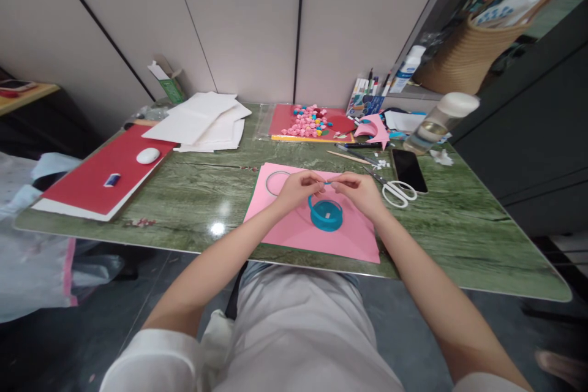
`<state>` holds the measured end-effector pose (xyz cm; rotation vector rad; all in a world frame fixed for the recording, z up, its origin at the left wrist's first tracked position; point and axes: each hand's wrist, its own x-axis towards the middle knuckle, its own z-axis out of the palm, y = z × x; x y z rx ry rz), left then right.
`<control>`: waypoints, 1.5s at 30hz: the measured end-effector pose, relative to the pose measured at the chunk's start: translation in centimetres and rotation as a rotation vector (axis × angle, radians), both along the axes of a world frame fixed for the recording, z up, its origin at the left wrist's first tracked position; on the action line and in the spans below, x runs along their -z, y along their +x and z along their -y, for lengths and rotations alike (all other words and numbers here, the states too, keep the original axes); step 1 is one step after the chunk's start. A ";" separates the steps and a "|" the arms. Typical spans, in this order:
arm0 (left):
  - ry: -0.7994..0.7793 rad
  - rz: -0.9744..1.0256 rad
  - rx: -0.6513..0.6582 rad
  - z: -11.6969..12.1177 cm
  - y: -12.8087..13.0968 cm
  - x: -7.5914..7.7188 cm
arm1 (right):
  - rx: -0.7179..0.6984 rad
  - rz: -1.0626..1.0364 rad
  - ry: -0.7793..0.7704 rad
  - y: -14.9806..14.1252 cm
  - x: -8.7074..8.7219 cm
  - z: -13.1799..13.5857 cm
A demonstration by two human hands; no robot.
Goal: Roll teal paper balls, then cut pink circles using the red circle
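My left hand (301, 187) and my right hand (357, 191) meet over the pink paper (285, 223), their fingertips pinched close together. Between them runs a narrow blue paper strip (310, 201), its end held in both pinches. From there the strip curves down to a blue coil (326, 216), which rests on the pink paper below my hands. A thin ring (275, 184) lies flat on the sheet to the left, partly behind my left hand. White-handled scissors (399, 193) lie just right of my right hand.
A black phone (410, 170) and a clear bottle (436, 125) stand on the right side. Pink paper pieces (307, 120) are heaped at the back. White sheets (202, 119) and a red board (101, 174) with a white mouse-like object (147, 155) occupy the left.
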<state>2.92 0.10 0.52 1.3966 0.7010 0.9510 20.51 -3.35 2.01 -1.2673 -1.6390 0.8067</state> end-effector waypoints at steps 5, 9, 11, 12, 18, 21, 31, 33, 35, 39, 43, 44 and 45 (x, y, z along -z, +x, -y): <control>-0.008 -0.002 -0.005 0.0 0.0 0.0 | 0.005 -0.011 -0.012 0.0 0.0 0.1; -0.008 0.008 -0.006 0.0 0.0 0.0 | -0.008 0.019 -0.008 0.0 -0.2 0.1; -0.007 0.013 -0.010 0.0 0.1 0.0 | -0.018 0.034 -0.003 0.0 -0.3 0.2; -0.009 0.014 -0.010 0.0 0.1 0.0 | -0.022 0.035 0.000 -0.1 -0.3 0.2; -0.008 0.003 -0.018 0.0 0.1 -0.1 | -0.031 0.032 0.018 -0.2 -0.6 0.1; -0.008 0.012 -0.011 0.0 0.1 0.0 | -0.026 0.036 0.023 -0.2 -0.5 0.1; -0.005 0.009 -0.007 0.0 0.0 0.0 | 0.001 0.030 0.026 0.1 -0.1 0.1; -0.004 0.006 -0.005 0.0 0.0 0.0 | 0.006 0.031 0.029 0.1 -0.1 0.0; -0.004 0.006 -0.004 0.0 0.0 0.0 | 0.012 0.035 0.029 0.1 0.0 0.0; -0.001 0.005 0.001 0.0 0.0 0.1 | 0.022 0.023 0.021 0.0 0.1 -0.2; 0.002 -0.009 -0.003 0.1 0.1 0.1 | 0.022 -0.005 0.001 0.0 0.2 -0.2; 0.003 -0.014 -0.003 0.1 0.1 0.1 | 0.022 -0.013 -0.005 -0.1 0.2 -0.2; 0.002 -0.020 -0.004 0.1 0.1 0.1 | 0.022 -0.022 -0.010 -0.1 0.2 -0.2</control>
